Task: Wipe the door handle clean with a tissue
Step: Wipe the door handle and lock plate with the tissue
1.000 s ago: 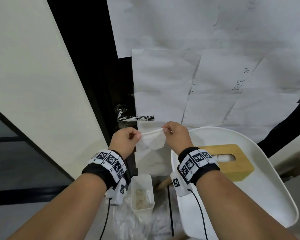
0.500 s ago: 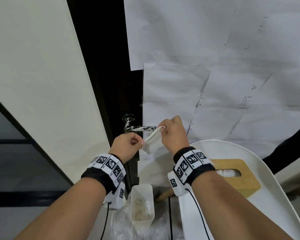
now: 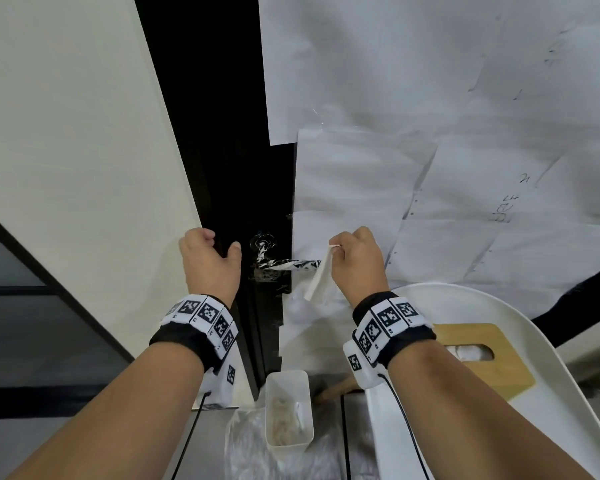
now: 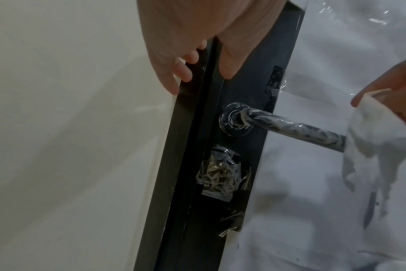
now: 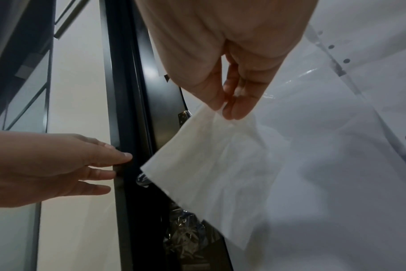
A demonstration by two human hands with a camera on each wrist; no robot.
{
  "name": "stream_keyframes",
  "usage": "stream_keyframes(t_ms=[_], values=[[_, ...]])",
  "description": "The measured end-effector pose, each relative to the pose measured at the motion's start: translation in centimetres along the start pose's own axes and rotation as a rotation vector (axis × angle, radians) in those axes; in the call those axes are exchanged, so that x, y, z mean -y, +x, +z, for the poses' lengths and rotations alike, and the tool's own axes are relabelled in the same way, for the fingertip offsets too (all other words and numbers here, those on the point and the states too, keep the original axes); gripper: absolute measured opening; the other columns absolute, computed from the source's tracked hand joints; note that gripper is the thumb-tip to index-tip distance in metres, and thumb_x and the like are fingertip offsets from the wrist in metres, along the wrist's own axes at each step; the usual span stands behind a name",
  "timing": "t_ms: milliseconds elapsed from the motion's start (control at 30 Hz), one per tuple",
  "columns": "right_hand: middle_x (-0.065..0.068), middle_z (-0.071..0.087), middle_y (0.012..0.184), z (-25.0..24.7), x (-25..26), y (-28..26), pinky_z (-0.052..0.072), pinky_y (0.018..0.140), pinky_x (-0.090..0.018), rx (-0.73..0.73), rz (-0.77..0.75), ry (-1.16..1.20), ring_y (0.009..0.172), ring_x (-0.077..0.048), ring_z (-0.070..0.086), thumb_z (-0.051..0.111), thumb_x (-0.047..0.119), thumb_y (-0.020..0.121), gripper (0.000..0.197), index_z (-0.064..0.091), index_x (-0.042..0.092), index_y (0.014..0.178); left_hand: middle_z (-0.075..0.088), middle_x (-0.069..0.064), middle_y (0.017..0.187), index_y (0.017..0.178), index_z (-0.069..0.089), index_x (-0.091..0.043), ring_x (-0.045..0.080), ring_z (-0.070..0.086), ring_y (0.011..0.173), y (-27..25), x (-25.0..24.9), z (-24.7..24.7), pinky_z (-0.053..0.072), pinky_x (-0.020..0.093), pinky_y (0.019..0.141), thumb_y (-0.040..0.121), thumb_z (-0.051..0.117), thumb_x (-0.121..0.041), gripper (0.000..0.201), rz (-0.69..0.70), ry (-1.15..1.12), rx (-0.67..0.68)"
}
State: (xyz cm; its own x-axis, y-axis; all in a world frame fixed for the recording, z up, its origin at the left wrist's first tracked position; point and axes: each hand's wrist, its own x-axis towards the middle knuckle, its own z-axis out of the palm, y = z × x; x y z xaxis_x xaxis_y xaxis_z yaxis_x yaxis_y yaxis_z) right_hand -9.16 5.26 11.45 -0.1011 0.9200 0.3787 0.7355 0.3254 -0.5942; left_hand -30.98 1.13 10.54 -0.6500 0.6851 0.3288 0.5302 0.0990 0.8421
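Note:
The door handle [image 3: 288, 265] is a dark lever smeared with white, on a black door [image 3: 222, 150]; the left wrist view shows the handle [image 4: 290, 128] running right from its round rosette. My right hand [image 3: 336, 245] pinches a white tissue [image 3: 321, 282] by its top corner. The tissue [image 4: 371, 139] hangs against the lever's free end. In the right wrist view the tissue [image 5: 216, 165] covers most of the handle. My left hand [image 3: 222, 242] holds the door edge [image 4: 209, 110] just above and left of the rosette, thumb on the face, fingers behind.
White paper sheets [image 3: 430, 98] cover the door right of the handle. A cream wall [image 3: 66, 168] lies to the left. A white chair [image 3: 499, 306] at lower right carries a wooden tissue box [image 3: 482, 362]. A small white bin [image 3: 286, 375] stands on the floor below.
My left hand let go of the tissue and moved up and left to the door edge. My right hand carried the tissue up to the lever's end. The view drew closer.

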Motion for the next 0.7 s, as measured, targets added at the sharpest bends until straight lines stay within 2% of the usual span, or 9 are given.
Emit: stream_keyframes(t_ms=[133, 300, 400, 467, 567, 700], values=[[-0.012, 0.052, 0.101, 1.2, 0.4, 0.5, 0.047, 0.071, -0.029, 0.015, -0.012, -0.016, 0.075, -0.027, 0.057, 0.048, 0.002, 0.089, 0.025, 0.066, 0.007, 0.104, 0.045, 0.003, 0.105, 0.109, 0.045, -0.008, 0.015, 0.047, 0.085, 0.7, 0.6, -0.3, 0.038, 0.024, 0.074, 0.081, 0.073, -0.025, 0.043, -0.017, -0.004, -0.031], [-0.006, 0.059, 0.103, 2.1, 0.2, 0.3, 0.05, 0.079, -0.036, 0.112, -0.027, 0.013, 0.088, -0.023, 0.058, 0.047, 0.006, 0.09, 0.023, 0.057, 0.012, 0.11, 0.049, 0.007, 0.103, 0.102, 0.046, -0.011, 0.017, 0.05, 0.08, 1.8, 1.3, -0.3, 0.041, 0.028, 0.068, 0.082, 0.071, -0.03, 0.037, -0.005, 0.023, -0.005], [0.001, 0.064, 0.095, 2.1, -0.2, 0.0, 0.043, 0.078, -0.035, 0.155, -0.109, -0.218, 0.095, -0.025, 0.051, 0.052, 0.016, 0.09, 0.013, 0.063, 0.018, 0.097, 0.048, 0.009, 0.101, 0.1, 0.045, -0.009, 0.018, 0.046, 0.075, 1.9, 1.4, -0.3, 0.039, 0.029, 0.065, 0.085, 0.068, -0.027, 0.033, 0.042, 0.071, 0.017], [0.0, 0.061, 0.098, 2.0, -0.4, 0.0, 0.04, 0.078, -0.035, 0.192, -0.125, -0.282, 0.096, -0.025, 0.049, 0.056, 0.022, 0.089, 0.014, 0.065, 0.019, 0.098, 0.046, 0.01, 0.099, 0.099, 0.045, -0.006, 0.019, 0.043, 0.073, 1.9, 1.2, -0.4, 0.036, 0.029, 0.063, 0.086, 0.066, -0.025, 0.031, 0.055, 0.101, 0.024], [-0.006, 0.051, 0.103, 2.4, -0.6, 0.0, 0.047, 0.077, -0.036, 0.265, -0.114, -0.212, 0.094, -0.024, 0.049, 0.06, 0.02, 0.088, 0.019, 0.061, 0.014, 0.105, 0.044, 0.008, 0.098, 0.099, 0.044, -0.006, 0.019, 0.042, 0.072, 1.7, 1.0, -0.5, 0.034, 0.03, 0.063, 0.087, 0.065, -0.024, 0.031, 0.054, 0.129, 0.035], [-0.008, 0.051, 0.096, 2.7, -0.7, -0.1, 0.049, 0.067, -0.039, 0.256, -0.139, -0.235, 0.081, -0.028, 0.054, 0.058, 0.01, 0.087, 0.011, 0.063, 0.008, 0.097, 0.044, 0.01, 0.097, 0.098, 0.042, -0.005, 0.02, 0.04, 0.068, 1.7, 0.7, -0.6, 0.033, 0.031, 0.062, 0.088, 0.064, -0.025, 0.031, 0.057, 0.165, 0.047]])
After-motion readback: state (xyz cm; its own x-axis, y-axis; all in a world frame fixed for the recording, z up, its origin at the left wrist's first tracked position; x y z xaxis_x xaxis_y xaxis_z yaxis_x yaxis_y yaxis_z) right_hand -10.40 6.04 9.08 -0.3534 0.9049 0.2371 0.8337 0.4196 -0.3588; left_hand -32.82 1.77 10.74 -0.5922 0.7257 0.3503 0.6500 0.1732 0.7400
